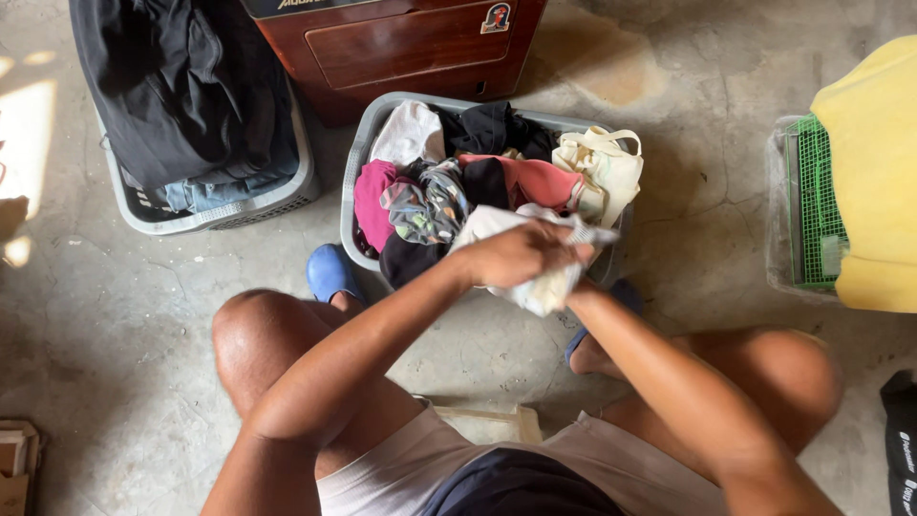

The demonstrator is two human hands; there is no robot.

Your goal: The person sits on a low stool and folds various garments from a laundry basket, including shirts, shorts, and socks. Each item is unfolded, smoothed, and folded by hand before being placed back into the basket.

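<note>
A white cloth (497,222) hangs over the front rim of a grey laundry basket (355,162) full of mixed garments. My left hand (521,254) lies across the top of the cloth and grips it. My right hand (576,289) comes up from below; its fingers are mostly hidden inside the bunched cloth, which it also holds. Pink, black, striped and cream pieces fill the basket behind the hands.
A second grey basket (239,205) with dark clothes and jeans stands at the back left. A brown wooden cabinet (401,48) is behind. A yellow cloth (874,172) drapes a clear bin with a green grid (812,201) at right. Blue slippers (330,272) are on my feet.
</note>
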